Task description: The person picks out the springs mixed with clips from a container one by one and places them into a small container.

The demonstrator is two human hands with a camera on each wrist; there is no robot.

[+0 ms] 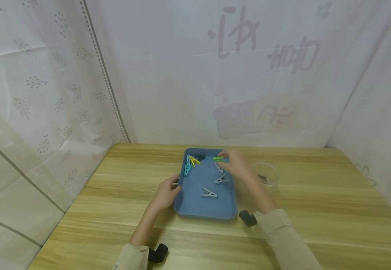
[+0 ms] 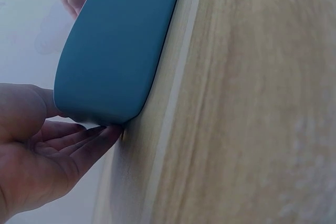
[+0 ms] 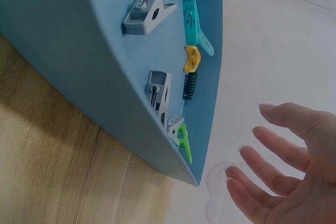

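Note:
A blue tray [image 1: 195, 207] holds plastic clothespins. My left hand [image 1: 165, 193] grips its left side, the thumb at the rim and the fingers [image 2: 89, 142] along the outer wall. Over the far right corner is my right hand [image 1: 236, 164], its fingers apart and holding nothing in the right wrist view. Nearest to it lies a light green clothespin [image 1: 219, 159]. Grey clothespins [image 1: 209, 193] are spread below that. Along the far left wall sit a teal clothespin [image 1: 188, 170], a yellow clothespin [image 1: 194, 161] and a dark clothespin [image 1: 199, 157].
A clear round dish [image 1: 277, 176] with small dark pieces inside stands right of the tray, partly behind the right forearm. Black elbow-shaped pieces [image 1: 248, 218] are at both wrists. The wooden table [image 1: 97, 210] meets a printed curtain [image 1: 168, 112] at the back.

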